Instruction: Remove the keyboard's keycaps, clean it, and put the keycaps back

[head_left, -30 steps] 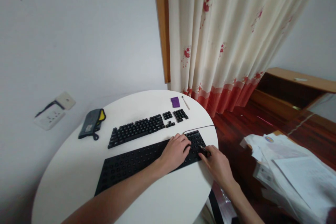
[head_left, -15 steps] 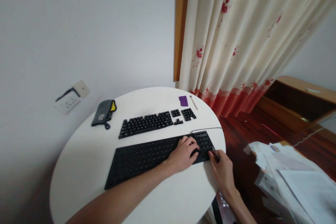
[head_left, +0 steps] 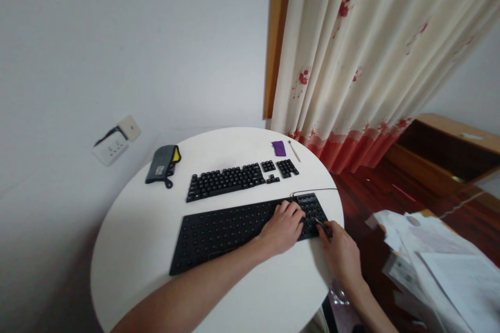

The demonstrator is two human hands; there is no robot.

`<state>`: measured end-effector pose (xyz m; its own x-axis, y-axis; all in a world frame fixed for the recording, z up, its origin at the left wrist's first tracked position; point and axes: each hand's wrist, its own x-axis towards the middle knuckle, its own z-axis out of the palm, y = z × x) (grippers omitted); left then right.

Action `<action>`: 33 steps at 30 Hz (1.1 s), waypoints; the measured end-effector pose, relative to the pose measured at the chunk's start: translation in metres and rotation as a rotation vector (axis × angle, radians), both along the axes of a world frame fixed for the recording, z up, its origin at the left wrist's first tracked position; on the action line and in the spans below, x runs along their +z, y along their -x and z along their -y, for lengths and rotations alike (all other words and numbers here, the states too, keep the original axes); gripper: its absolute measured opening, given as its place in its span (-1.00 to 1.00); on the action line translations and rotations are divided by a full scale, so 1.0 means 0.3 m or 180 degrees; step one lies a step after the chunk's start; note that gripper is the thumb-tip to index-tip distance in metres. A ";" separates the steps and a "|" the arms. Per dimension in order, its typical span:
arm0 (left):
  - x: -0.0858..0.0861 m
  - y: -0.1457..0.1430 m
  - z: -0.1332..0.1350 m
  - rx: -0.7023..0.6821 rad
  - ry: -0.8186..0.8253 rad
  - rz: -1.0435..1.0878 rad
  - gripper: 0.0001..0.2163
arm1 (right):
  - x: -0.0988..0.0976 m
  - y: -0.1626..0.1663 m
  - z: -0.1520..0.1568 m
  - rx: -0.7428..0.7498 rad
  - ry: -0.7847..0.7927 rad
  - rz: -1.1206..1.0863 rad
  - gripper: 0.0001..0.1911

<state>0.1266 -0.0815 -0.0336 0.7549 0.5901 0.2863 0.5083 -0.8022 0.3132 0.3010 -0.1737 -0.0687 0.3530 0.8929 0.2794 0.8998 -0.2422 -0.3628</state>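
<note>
A black keyboard base [head_left: 230, 229] with its keycaps off lies across the near part of a round white table [head_left: 136, 229]. My left hand [head_left: 283, 226] rests palm down on the base's right part, fingers curled over it. My right hand [head_left: 341, 250] sits at the base's right corner, pinched on a small dark tool [head_left: 324, 228] whose tip touches the corner. Behind the base, the removed black keycaps [head_left: 242, 177] are laid out in the keyboard's own pattern.
A grey and yellow pouch [head_left: 163, 164] lies at the table's far left. A purple cloth [head_left: 278, 148] and a thin stick [head_left: 294, 151] lie at the far edge. A flowered curtain [head_left: 351, 62] hangs behind. Loose papers [head_left: 437, 255] are piled on the right above a dark wooden floor.
The view has swung left, so everything sits further right in the picture. Both hands stay at the base's right end, and my right hand has slid a little toward the corner.
</note>
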 end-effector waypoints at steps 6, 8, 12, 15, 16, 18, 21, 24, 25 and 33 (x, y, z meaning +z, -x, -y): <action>0.000 -0.002 0.003 0.0005 -0.0065 -0.0067 -0.84 | 0.024 -0.026 -0.030 0.0332 0.0098 -0.0188 -0.77; 0.002 -0.001 0.005 0.0028 -0.0123 -0.0113 -0.84 | 0.032 -0.029 -0.032 0.0345 0.0028 -0.0270 -0.74; 0.004 -0.002 0.010 0.0019 -0.0221 -0.0212 -0.84 | 0.030 -0.030 -0.028 0.0317 -0.0084 -0.0202 -0.75; 0.004 -0.005 0.012 0.0014 -0.0237 -0.0261 -0.84 | 0.026 -0.038 -0.031 0.0471 0.0017 -0.0010 -0.80; 0.003 -0.007 0.012 0.0027 -0.0232 -0.0267 -0.84 | 0.027 -0.042 -0.034 0.0534 0.0080 0.0029 -0.81; 0.001 -0.010 0.012 0.0052 -0.0223 -0.0257 -0.84 | 0.034 -0.051 -0.042 0.0575 0.0201 0.0039 -0.81; 0.000 -0.011 0.011 0.0060 -0.0227 -0.0229 -0.83 | 0.051 -0.071 -0.050 0.0558 0.0317 -0.0150 -0.78; 0.002 -0.010 0.012 0.0045 -0.0195 -0.0237 -0.85 | 0.066 -0.109 -0.052 0.0850 0.0435 -0.0467 -0.79; 0.003 -0.009 0.012 0.0041 -0.0178 -0.0239 -0.85 | 0.070 -0.124 -0.052 0.0983 0.0453 -0.0542 -0.79; 0.004 -0.008 0.010 0.0032 -0.0135 -0.0175 -0.86 | 0.065 -0.198 -0.055 0.1567 0.0252 -0.0574 -0.73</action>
